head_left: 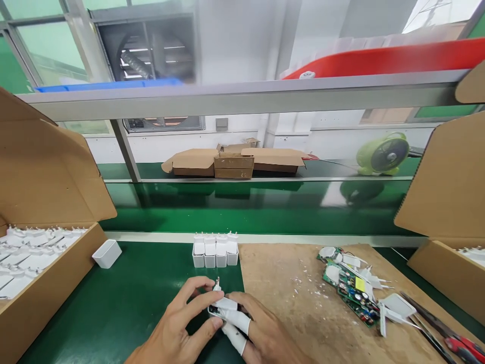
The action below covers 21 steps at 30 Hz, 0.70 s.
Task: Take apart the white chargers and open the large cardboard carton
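Between my two hands is a small white plug-in charger [226,303], with a pin pointing up and dark inner parts showing at an opening on its left side. My left hand [178,323] pinches it between thumb and fingers. On the other side, my right hand [265,326] has its fingers closed around the charger, with white finger cots on two of them. Just beyond stands a tight block of white charger housings [215,253], with plug parts on top. A single white housing [107,254] lies to the left.
An open carton [68,273] of white plug parts stands left; another carton [447,275] is at right. On the brown board [280,313] lie green circuit boards [354,288], white pieces and red-handled pliers [460,346]. A green fan [386,154] and flattened boxes [234,167] sit behind.
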Tool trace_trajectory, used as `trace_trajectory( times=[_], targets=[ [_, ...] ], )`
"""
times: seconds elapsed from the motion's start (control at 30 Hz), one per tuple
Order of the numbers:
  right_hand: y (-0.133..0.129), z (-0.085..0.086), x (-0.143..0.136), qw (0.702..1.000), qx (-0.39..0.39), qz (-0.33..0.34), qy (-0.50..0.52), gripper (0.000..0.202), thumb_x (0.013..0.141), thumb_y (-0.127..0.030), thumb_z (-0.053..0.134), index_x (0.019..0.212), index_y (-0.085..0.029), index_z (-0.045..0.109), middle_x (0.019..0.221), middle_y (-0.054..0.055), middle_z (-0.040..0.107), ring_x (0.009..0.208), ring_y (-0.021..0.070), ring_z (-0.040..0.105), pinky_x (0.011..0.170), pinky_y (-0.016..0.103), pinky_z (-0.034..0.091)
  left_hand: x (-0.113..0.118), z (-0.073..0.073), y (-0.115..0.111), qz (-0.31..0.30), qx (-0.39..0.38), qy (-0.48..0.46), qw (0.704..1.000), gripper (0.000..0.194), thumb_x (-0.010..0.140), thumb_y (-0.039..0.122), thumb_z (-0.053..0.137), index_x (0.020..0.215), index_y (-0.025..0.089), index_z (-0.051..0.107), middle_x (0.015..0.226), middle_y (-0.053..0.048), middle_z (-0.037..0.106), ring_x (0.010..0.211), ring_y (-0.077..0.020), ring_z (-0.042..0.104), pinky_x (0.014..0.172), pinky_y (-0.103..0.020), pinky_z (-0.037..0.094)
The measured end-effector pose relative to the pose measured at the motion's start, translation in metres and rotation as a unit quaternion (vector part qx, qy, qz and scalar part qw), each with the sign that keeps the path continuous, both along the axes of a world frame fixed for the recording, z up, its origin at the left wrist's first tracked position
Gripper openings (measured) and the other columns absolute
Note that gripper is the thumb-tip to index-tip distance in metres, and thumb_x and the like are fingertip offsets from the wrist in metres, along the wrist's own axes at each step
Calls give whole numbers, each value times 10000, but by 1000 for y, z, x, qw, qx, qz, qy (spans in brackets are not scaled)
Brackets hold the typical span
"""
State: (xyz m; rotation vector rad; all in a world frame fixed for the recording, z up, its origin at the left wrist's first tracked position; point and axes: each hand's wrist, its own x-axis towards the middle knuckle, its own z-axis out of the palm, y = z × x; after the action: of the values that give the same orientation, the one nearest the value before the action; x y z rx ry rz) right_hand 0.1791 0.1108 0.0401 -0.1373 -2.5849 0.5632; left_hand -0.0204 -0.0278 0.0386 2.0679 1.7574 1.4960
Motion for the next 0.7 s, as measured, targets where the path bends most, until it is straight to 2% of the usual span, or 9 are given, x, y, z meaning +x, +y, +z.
trace_trajectory(
  times=[0.13,0.33,0.4,0.43,0.47,0.53,0.6,0.63,0.7],
  targets=[
    [-1,-4,-2,998,-49,-30,9,493,1007,-179,646,1474,-272,517,1345,94,690,1155,225,730,1028,344,624,3,-3,2,29,-73,-109,991,178,1068,271,579,1244,255,598,1134,-64,711,885,-158,711,815,-263,636],
    [-5,10,1,1000,-24,-5,6,386,996,-98,571,1341,-248,656,1206,92,731,1052,240,722,946,370,634,4,-8,0,22,-117,-146,982,134,1098,314,517,1208,261,573,1061,-30,693,881,-148,691,848,-271,614],
    [-6,8,-1,997,-77,-8,18,343,1012,-135,560,1311,-249,683,1222,105,728,1096,251,717,976,397,623,4,-12,-1,12,-111,-136,984,301,1053,345,628,1334,275,548,1142,-51,699,961,-179,708,904,-314,625],
    [-5,5,-4,990,-138,-14,31,294,1030,-195,569,1288,-251,698,1214,107,733,1105,256,721,981,410,623,4,-15,-1,6,-105,-129,986,521,992,371,734,1446,290,493,1220,-70,695,1029,-208,716,951,-351,629],
    [-4,2,-7,973,-225,-19,40,255,1043,-282,588,1265,-251,710,1194,107,744,1096,262,732,972,423,628,5,-18,-1,0,-99,-120,988,771,917,380,831,1556,310,404,1311,-94,676,1111,-244,716,1005,-395,625],
    [-2,-6,-14,900,-433,-19,49,341,1025,-505,632,1205,-233,730,1095,101,775,997,271,766,890,433,656,8,-26,0,2,-75,-100,992,1067,850,353,902,1675,348,226,1441,-133,621,1245,-304,690,1071,-464,610],
    [-1,-11,-19,802,-595,-11,47,522,940,-679,688,1145,-202,746,966,89,793,854,264,779,806,432,668,11,-33,2,20,-37,-82,996,981,932,302,816,1691,371,199,1445,-139,621,1276,-312,685,1062,-478,620],
    [0,-13,-21,762,-646,-8,44,574,891,-715,728,1120,-189,755,932,86,797,814,257,777,799,434,668,12,-35,3,26,-17,-74,997,910,973,282,764,1689,374,211,1426,-136,636,1269,-307,692,1047,-473,629],
    [-1,-14,-22,713,-699,-10,49,611,808,-717,815,1079,-171,771,917,89,804,793,242,774,817,427,666,14,-37,5,28,7,-66,997,845,1005,280,720,1685,366,227,1389,-130,661,1234,-295,711,1026,-464,644]
  ],
)
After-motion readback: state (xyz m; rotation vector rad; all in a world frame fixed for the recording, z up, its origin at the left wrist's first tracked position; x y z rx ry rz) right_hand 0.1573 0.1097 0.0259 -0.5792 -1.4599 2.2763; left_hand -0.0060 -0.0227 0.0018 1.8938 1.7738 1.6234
